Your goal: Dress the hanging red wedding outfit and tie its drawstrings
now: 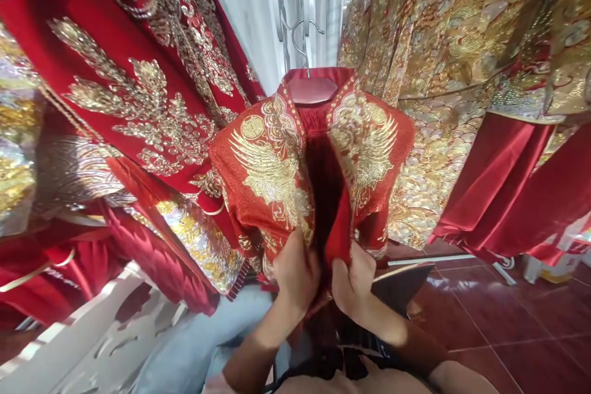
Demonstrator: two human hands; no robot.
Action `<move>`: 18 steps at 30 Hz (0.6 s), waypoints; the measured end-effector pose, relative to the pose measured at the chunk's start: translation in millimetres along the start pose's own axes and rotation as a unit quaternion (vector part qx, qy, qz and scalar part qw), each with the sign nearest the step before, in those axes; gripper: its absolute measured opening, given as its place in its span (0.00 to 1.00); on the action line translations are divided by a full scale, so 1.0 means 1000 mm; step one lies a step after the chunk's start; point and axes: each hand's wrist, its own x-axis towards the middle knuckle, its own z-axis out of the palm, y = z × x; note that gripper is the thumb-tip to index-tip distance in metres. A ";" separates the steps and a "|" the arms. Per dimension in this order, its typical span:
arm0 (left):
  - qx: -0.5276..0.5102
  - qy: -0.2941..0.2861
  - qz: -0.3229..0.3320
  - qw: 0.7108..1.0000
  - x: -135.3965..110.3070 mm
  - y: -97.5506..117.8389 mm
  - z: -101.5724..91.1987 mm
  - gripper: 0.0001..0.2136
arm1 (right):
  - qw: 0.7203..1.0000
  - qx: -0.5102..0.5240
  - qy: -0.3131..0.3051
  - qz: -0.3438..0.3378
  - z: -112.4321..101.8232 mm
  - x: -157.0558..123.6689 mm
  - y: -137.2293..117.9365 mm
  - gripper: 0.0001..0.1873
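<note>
A red jacket [277,166] with gold phoenix embroidery hangs in front of me on a red hanger [311,89] with a metal hook. Its front is parted down the middle. My left hand [295,274] is closed on the lower edge of the left front panel. My right hand [353,283] pinches the lower edge of the right front panel. Both hands sit close together at the jacket's hem, just above my lap.
More red and gold embroidered garments [129,86] hang close on the left, and others [462,74] on the right. White curtains [258,6] hang behind. A red tiled floor [508,332] lies at the lower right, and a white carved panel [83,345] at the lower left.
</note>
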 end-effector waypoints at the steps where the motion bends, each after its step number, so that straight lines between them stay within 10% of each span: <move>1: -0.011 -0.018 -0.010 1.000 0.002 0.003 0.009 0.07 | 1.000 0.008 -0.014 0.004 0.006 0.004 -0.002 0.12; 7: -0.156 -0.063 -0.182 0.969 0.027 -0.035 0.074 0.16 | 0.992 -0.055 -0.083 0.075 0.057 0.043 0.052 0.17; 13: -0.374 -0.056 -0.392 0.838 -0.037 -0.099 0.088 0.10 | 0.984 0.100 -0.018 0.145 0.074 -0.030 0.117 0.15; 18: -0.370 -0.052 -0.555 0.743 -0.087 -0.151 0.077 0.10 | 0.836 0.279 0.155 0.447 0.062 -0.084 0.185 0.25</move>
